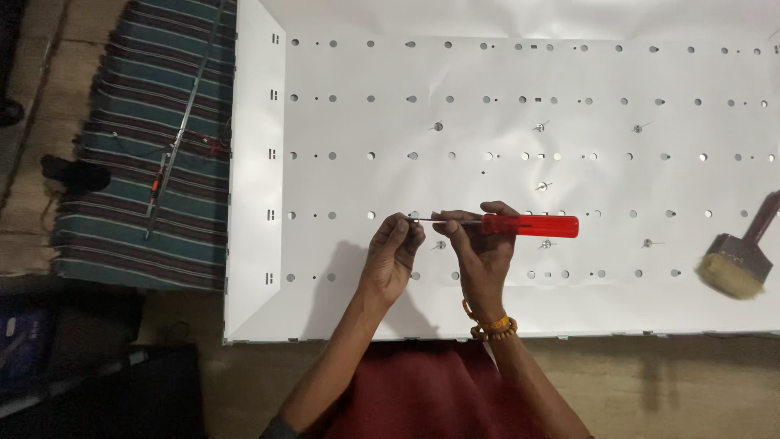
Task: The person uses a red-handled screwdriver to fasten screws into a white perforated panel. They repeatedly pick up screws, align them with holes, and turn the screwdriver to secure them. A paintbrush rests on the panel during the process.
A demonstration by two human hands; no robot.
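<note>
Nearest the person, a dark red cloth (422, 390) covers the lap, and both forearms reach up from it onto the big white perforated panel (520, 309), which lies flat on the floor.

The right hand (481, 258), with beads at its wrist, grips the screwdriver (504, 223) where the thin metal shaft meets the red handle. The tool lies level, handle pointing right, tip pointing left. The left hand (392, 252) is pinched shut at the tip end, thumb and forefinger closed over something too small to make out, perhaps a screw. Both wrists are bent slightly, palms down, hovering just above the sheet, between two rows of holes.

From where I stand, the likely slip is the small part dropping from those fingertips. It would roll across the smooth sheet or fall through one of the many holes. The sharp tip is also very close to the left fingers, so a sudden push could jab them. And a hand leaning heavily on the thin panel might dent it.

Small metal studs (543, 186) stand on the sheet just beyond the hands. Further right a wide brush (735, 264) with a dark handle rests on the panel. Off to the left, a striped green cloth (146, 154) lies on the floor with a long thin metal strip (175, 146) across it.
</note>
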